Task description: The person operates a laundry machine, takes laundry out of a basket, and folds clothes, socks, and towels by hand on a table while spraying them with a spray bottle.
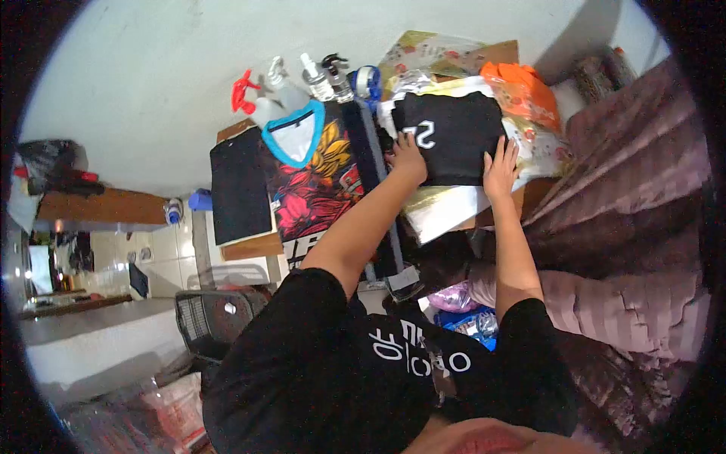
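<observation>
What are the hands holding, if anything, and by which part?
Left hand touches the folded black cloth at its left edge, by the white print; right hand at its right edge. Whether they grip or press cannot be told.

We extend both arms forward, hands level with each other and apart. Our left forearm angles inward to the left hand, back upward, fingers slightly bent. Our right forearm runs nearly straight ahead; the right hand lies open, fingers spread, pointing forward
</observation>
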A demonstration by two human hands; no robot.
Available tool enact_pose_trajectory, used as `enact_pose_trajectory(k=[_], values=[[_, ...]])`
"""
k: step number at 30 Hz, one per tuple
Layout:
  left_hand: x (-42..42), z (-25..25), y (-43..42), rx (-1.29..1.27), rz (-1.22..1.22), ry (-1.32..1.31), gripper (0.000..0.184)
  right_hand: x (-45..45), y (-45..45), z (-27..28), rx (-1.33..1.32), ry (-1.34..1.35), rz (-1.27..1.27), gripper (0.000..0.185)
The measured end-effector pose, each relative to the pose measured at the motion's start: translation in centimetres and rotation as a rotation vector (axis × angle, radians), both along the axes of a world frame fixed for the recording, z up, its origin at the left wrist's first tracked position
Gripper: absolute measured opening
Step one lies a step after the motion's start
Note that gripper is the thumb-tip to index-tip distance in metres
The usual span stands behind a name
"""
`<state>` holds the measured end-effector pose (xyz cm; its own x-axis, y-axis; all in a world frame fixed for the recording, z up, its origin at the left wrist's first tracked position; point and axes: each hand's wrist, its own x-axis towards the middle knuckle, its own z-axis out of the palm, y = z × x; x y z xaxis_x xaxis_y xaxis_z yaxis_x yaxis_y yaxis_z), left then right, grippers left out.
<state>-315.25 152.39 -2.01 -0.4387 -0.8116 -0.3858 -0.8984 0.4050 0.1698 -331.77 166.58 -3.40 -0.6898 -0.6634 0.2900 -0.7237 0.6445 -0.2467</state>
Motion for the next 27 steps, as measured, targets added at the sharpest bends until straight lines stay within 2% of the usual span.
enact_pose_trajectory(k=[2,3,5,6,9,11,13,14,15,17,19,20,23,25,26,27], values=[[0.4,0.3,-0.1,0.073,0.063,0.060,0.083,-0.5,-0.2,-3.3,0.171,-0.132,-0.086,0.060],[-0.1,-2.8,-0.9,-0.088,-0.182,0.001,0.071,-1.6,-0.3,-5.0,0.161,-0.045,-0.083,0.061],[2.7,3.3,-0.8,-0.059,-0.343,0.242,0.048,-0.2,-2.2,-2.1,0.036,-0.042,-0.094,0.060],[3.3,4.7,-0.5,-0.066,-0.179,0.357,0.041,0.8,-3.4,0.2,-0.063,-0.029,-0.056,0.060],[9.2,11.7,-1.1,-0.100,-0.238,0.790,0.031,6.2,-10.7,8.7,-0.467,0.075,0.320,0.048],[14.6,14.9,-1.7,-0.190,-0.225,1.164,0.025,12.5,-16.2,14.1,-0.526,-0.175,0.493,0.042],[20.6,17.0,-2.3,-0.152,-0.079,1.092,0.018,19.4,-21.6,16.9,-0.622,-0.317,0.741,0.041],[23.9,16.7,-2.6,-0.140,-0.014,1.072,0.019,22.4,-25.0,16.1,-0.626,-0.380,0.812,0.045],[27.3,15.7,-2.9,-0.127,0.048,1.051,0.020,25.3,-27.9,15.5,-0.516,-0.518,0.822,0.054],[34.0,13.0,-3.4,-0.095,0.133,1.075,0.015,31.1,-33.2,13.4,-0.438,-0.672,0.733,0.079],[40.3,10.9,-2.7,-0.084,0.209,0.957,0.014,35.8,-36.5,12.7,-0.229,-0.683,0.584,0.102],[43.1,9.2,-2.2,-0.032,0.281,0.928,0.013,37.6,-38.8,10.2,-0.338,-0.673,0.554,0.109],[48.5,6.2,0.5,0.088,0.405,0.914,0.013,40.8,-42.9,7.1,-0.542,-0.636,0.382,0.094],[49.9,4.4,1.9,0.319,0.628,1.031,0.014,41.0,-43.9,6.8,-0.651,-0.676,0.310,0.081],[50.1,4.1,2.3,0.444,0.741,1.076,0.015,40.6,-44.2,7.0,-0.654,-0.643,0.368,0.074],[50.1,3.8,2.5,0.466,0.727,1.101,0.016,39.7,-44.7,7.3,-0.658,-0.606,0.423,0.067]])
